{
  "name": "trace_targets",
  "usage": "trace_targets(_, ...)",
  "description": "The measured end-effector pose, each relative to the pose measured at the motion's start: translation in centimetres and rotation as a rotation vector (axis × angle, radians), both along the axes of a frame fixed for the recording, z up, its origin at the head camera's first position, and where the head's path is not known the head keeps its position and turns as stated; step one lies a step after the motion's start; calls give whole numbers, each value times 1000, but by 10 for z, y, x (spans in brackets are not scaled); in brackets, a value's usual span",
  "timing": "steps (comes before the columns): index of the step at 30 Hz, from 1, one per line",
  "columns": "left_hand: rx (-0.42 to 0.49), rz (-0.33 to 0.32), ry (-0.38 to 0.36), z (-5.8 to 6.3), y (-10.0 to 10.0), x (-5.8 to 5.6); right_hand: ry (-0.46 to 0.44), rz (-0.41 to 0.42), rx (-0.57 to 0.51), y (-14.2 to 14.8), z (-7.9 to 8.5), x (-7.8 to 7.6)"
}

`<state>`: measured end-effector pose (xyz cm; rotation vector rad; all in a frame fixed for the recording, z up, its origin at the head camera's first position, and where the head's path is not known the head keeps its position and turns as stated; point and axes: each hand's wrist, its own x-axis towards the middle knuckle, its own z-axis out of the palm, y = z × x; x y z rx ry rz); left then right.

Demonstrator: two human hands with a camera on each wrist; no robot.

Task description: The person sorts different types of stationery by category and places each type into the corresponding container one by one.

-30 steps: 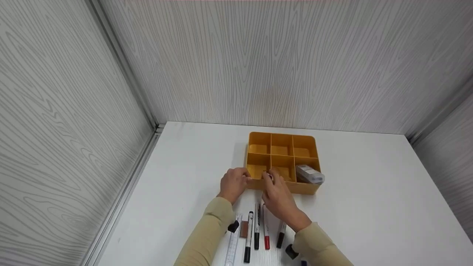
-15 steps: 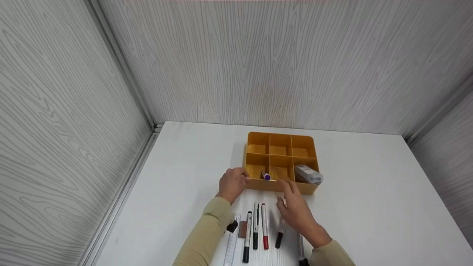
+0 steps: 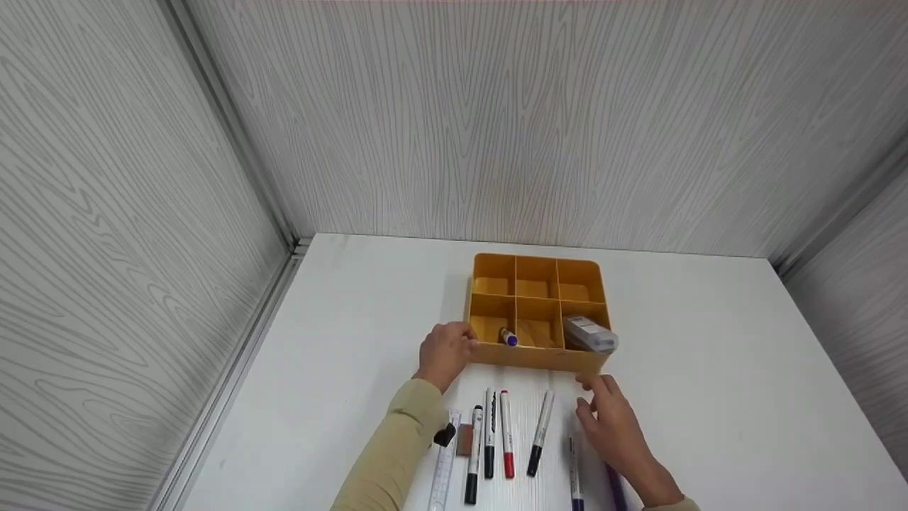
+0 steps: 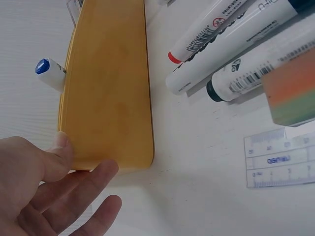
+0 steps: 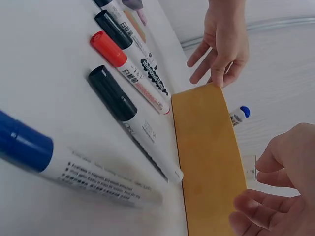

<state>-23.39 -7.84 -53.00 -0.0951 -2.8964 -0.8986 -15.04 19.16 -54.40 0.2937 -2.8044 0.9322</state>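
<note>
Pen (image 3: 508,338) in the box (image 3: 532,358), right hand (image 3: 614,426) holding nothing.
That hand was loosely bent near the blue pen (image 5: 98,172); the left hand (image 3: 445,353) gripped the box's corner. Stowing seemed in hand, one pen tilted in the near-left compartment; the next move probably called for pinching another off the table (image 3: 369,319).

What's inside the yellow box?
The yellow box has a blue-ended marker in its near-left compartment and a plastic case jutting from its near-right one. Anything beneath the case is hidden from view.
</note>
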Motion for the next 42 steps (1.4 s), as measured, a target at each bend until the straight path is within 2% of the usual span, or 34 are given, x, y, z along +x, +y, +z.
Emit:
trace_targets(7, 11, 7, -19, 0, 0, -1, -120, -94, 39, 23, -16, 11)
trace_targets(12, 28, 4, -28, -1, 0, -1, -226, -143, 82, 27, -26, 21)
trace_targets(18, 41, 6, -50, -1, 1, 0, -367, -145, 126, 26, -37, 29)
trace_targets(26, 38, 2, -53, 0, 1, -1, -469, -162, 149, 26, -42, 30)
trace_targets(30, -9, -11, -15, 0, -1, -1, -478, -164, 155, 26, -42, 30)
trace_targets(34, -20, -18, 15, 1, -1, -1, -440, -164, 154, 25, -42, 32)
trace_targets(38, 2, -15, 11, 1, -1, -1, -410, -168, 154, 25, -43, 32)
trace_targets(42, 1, -11, -5, 1, -1, 1, -459, -178, 141, 25, -43, 31)
